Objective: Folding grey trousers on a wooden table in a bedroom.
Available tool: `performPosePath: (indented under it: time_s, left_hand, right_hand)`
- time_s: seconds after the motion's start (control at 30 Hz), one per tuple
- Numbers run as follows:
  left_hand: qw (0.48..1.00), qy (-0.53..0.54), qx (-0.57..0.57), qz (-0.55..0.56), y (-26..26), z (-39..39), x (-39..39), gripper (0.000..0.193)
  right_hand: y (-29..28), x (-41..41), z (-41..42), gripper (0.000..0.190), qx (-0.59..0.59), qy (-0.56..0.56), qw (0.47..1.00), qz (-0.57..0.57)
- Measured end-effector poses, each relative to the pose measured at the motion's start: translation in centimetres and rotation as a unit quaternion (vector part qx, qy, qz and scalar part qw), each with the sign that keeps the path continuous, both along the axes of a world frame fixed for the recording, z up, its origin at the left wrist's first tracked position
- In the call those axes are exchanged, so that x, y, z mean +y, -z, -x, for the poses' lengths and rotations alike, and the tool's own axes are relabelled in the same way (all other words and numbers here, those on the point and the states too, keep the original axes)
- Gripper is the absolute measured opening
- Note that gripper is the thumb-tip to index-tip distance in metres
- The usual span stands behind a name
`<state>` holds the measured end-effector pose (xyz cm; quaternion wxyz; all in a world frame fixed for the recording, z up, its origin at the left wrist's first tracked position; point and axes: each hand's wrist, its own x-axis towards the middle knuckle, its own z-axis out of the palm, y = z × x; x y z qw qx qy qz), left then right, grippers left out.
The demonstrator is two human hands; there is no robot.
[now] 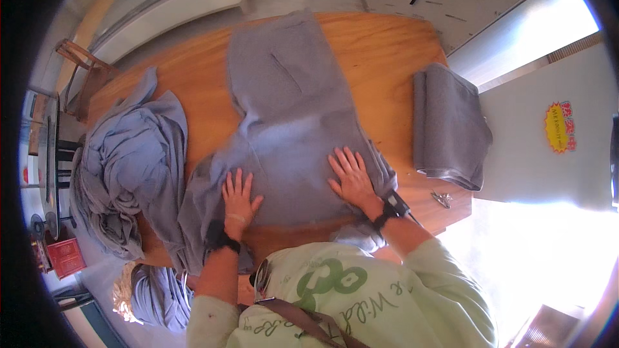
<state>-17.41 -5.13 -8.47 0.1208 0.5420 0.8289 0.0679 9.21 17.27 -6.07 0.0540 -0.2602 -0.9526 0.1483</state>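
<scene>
A pair of grey fabric trousers (290, 125) lies on a wooden table (387, 53), one leg stretched towards the far edge and the other bunched towards the lower left. My left hand (239, 200) rests flat on the cloth near the front edge, fingers apart. Flat on the right side of the same cloth lies my right hand (351, 179), its fingers also spread. Neither hand grips anything. Each wrist wears a black band, and a small device sits at the right one. Part of the garment at the lower left is hidden behind my left forearm.
A heap of crumpled grey garments (133, 154) covers the table's left side. On the right edge lies a folded grey stack (447, 125), with small metal snips (442, 199) below it. A wooden chair (87, 75) stands beyond the left corner. More cloth (159, 295) hangs low at left.
</scene>
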Motion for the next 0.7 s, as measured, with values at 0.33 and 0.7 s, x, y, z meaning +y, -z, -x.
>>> performPosePath:
  time_s: [0.33, 0.7]
  left_hand:
    - [0.998, 0.023, 0.023, -0.051, -2.7, -3.8, 3.8, 0.065]
    - [0.986, 0.139, -0.029, -0.086, -1.5, -8.0, 1.5, 0.054]
  right_hand:
    - [-0.5, -0.3, -1.4, 0.062, 0.111, 0.007, 0.987, 0.116]
    - [-3.8, -6.7, -16.9, 0.022, -0.225, -0.168, 0.948, 0.149]
